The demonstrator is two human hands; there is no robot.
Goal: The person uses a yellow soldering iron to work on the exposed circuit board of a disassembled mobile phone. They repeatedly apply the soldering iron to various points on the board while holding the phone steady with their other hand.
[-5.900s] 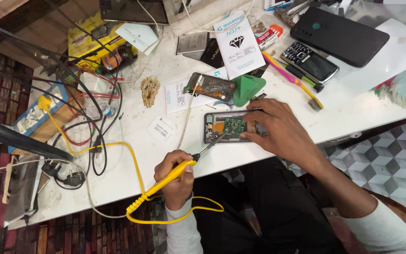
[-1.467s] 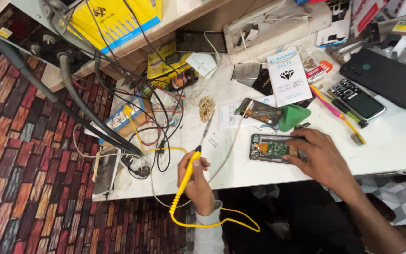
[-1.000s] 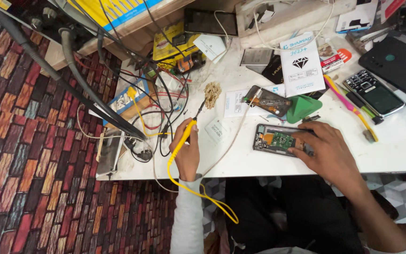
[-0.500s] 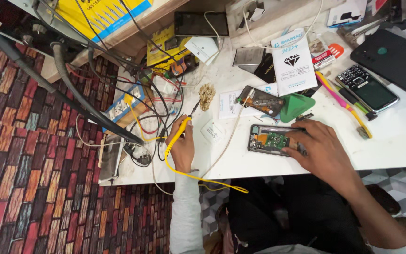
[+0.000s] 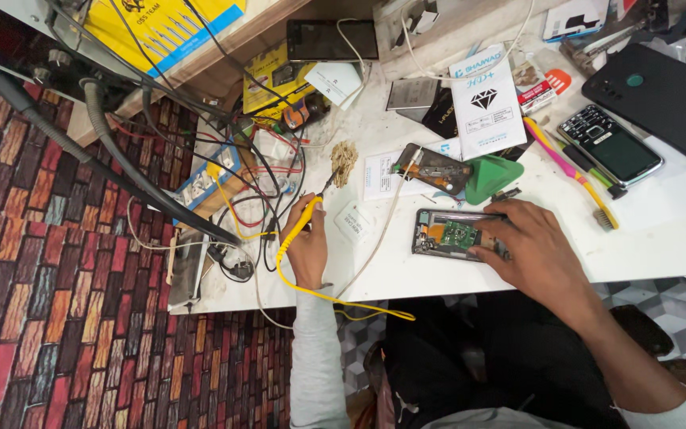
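Left hand [image 5: 308, 253]: grip closed on yellow soldering iron [image 5: 303, 222], tip at brass wool [image 5: 345, 160], table [image 5: 676, 214] 10 o'clock | Right hand [image 5: 535, 250]: pinning opened phone [image 5: 456, 235], centre | Step: tip cleaning, judged | Next: tip to phone board.

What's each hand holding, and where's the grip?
Left hand grips the yellow soldering iron by its handle, tip free. Right hand steadies the opened phone at its right end.
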